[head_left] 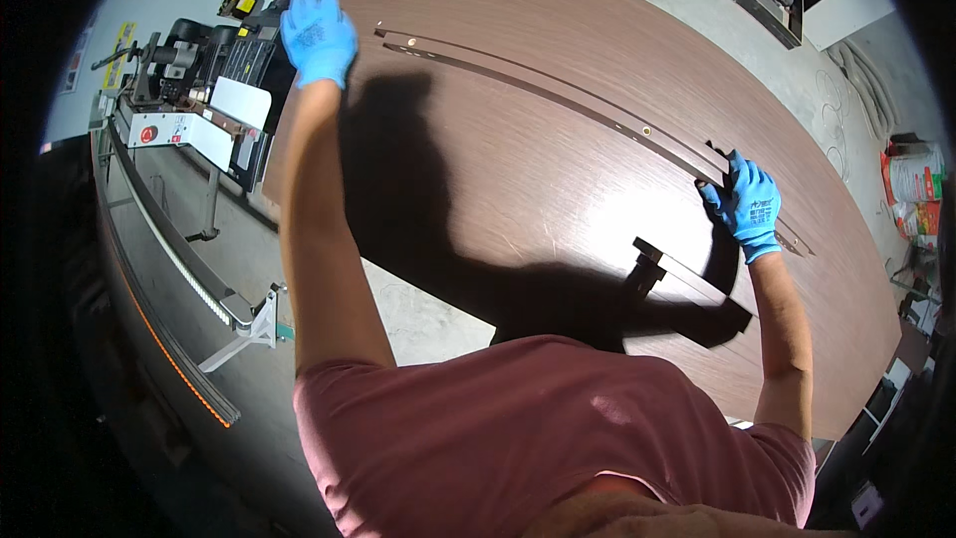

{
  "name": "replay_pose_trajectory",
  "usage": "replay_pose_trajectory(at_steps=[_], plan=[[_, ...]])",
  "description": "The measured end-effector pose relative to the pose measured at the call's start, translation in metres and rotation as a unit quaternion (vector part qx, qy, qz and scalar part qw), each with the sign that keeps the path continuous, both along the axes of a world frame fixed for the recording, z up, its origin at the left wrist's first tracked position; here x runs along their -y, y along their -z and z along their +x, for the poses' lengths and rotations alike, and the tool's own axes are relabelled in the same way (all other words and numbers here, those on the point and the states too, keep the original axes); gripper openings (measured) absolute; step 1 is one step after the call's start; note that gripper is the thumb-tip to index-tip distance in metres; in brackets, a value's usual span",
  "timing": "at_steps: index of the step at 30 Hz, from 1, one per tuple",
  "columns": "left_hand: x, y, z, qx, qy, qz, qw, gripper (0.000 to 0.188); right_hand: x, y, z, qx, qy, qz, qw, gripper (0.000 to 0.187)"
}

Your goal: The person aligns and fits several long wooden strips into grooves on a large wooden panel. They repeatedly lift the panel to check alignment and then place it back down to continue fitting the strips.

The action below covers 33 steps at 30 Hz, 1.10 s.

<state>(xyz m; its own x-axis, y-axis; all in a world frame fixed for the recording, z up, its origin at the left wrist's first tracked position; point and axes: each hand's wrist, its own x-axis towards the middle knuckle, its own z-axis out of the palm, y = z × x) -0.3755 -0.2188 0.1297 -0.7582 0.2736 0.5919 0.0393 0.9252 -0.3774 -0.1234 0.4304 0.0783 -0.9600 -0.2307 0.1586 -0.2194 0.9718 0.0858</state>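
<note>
maroon shirt (543, 428) partly hides the brown panel (538, 169) beside machinery (179, 62); whether gloved hands (319, 38) (752, 203) grip it, i cannot tell.

The left arm (324, 209) reaches straight forward, the gloved left hand (319, 37) back upward; the right arm (785, 339) extends less far, the gloved right hand (754, 204) with thumb (710, 196) spread from fingers (742, 169).

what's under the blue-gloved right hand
The brown wood-grain panel and a long, narrow dark strip show around the right hand; whatever it directly covers is hidden.
</note>
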Motion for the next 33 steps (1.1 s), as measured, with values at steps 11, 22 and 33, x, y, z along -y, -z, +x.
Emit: replay_pose_trajectory(at_steps=[11, 22, 33], plan=[[-0.164, 0.040, 0.208, 0.114, 0.214, 0.311, 0.919, 0.055, 0.003, 0.001, 0.003, -0.002, 0.010, 0.001, 1.000, 0.072], [-0.099, 0.095, 0.340, 0.114, 0.055, 0.370, 0.920, 0.060, 0.014, -0.020, -0.003, 0.037, 0.009, -0.018, 0.999, 0.060], [-0.223, 0.068, 0.389, 0.140, 0.208, 0.419, 0.873, 0.052, 0.009, -0.032, 0.019, -0.179, -0.069, -0.013, 0.981, 0.097]])
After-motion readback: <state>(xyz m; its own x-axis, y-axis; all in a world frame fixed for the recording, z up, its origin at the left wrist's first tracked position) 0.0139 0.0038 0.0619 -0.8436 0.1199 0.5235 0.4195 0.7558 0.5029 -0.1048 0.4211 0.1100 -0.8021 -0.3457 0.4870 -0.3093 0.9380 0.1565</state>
